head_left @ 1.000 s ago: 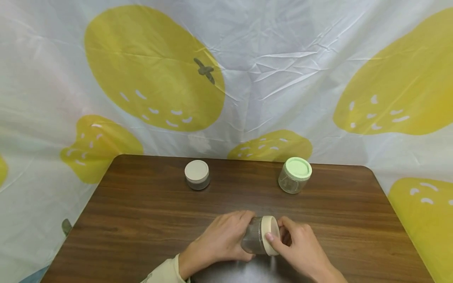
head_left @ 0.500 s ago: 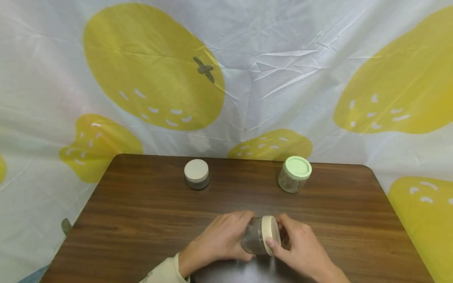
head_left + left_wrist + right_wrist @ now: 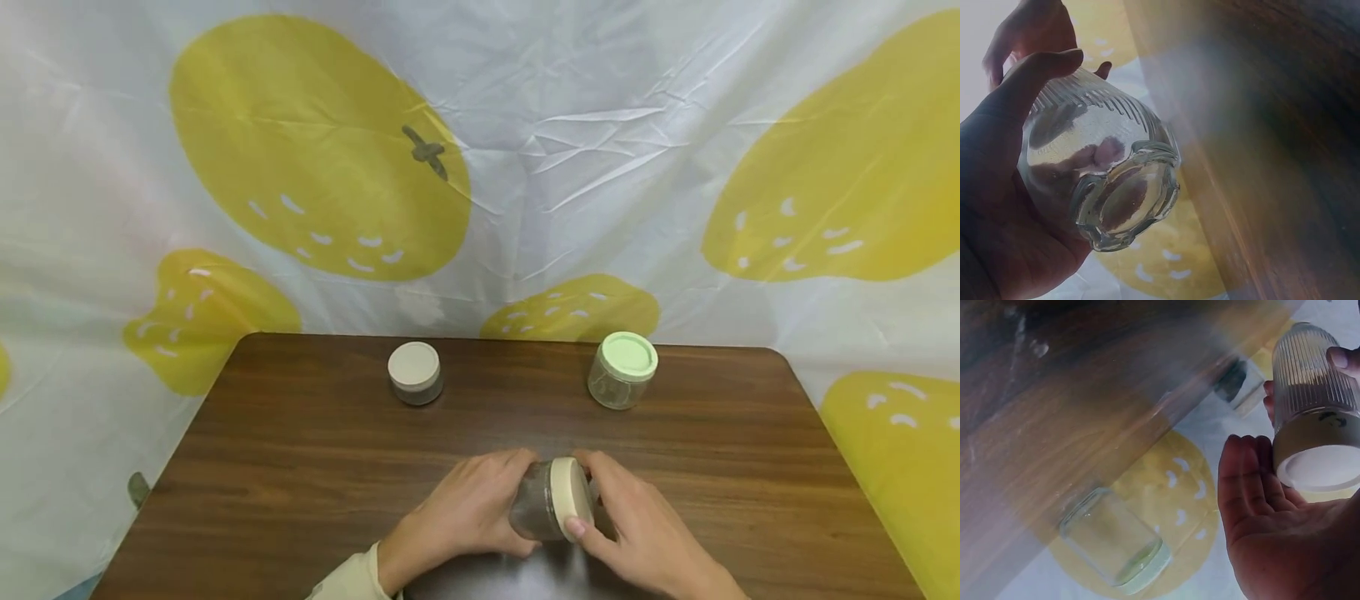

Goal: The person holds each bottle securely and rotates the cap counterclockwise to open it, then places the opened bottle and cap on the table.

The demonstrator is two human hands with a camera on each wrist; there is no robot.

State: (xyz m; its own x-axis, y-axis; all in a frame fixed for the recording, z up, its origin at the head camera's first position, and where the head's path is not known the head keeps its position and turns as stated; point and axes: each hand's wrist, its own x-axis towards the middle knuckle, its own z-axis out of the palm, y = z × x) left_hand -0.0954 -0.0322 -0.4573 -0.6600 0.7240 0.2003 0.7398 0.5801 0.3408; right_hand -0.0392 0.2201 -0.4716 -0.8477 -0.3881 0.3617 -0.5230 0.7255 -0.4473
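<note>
A ribbed clear glass jar (image 3: 532, 502) lies tipped on its side above the table, its cream lid (image 3: 572, 498) facing right. My left hand (image 3: 476, 504) grips the glass body, thumb below and fingers over the top. In the left wrist view the jar's thick base (image 3: 1129, 203) points toward the camera. On the lid's rim, my right hand (image 3: 641, 525) has its thumb at the near edge and fingers at the far edge. The right wrist view shows that hand's fingers (image 3: 1247, 481) fairly straight beside the lid's side wall.
Toward the back of the brown wooden table (image 3: 300, 450) stand two lidded jars. A short one with a white lid (image 3: 414, 367) is at left, a taller one with a green lid (image 3: 628, 357) at right. A lemon-patterned white cloth (image 3: 517, 167) hangs behind.
My right hand's fingers have shifted over the lid's far edge and the thumb has slid a little lower along its rim. My left hand and the jar have hardly moved.
</note>
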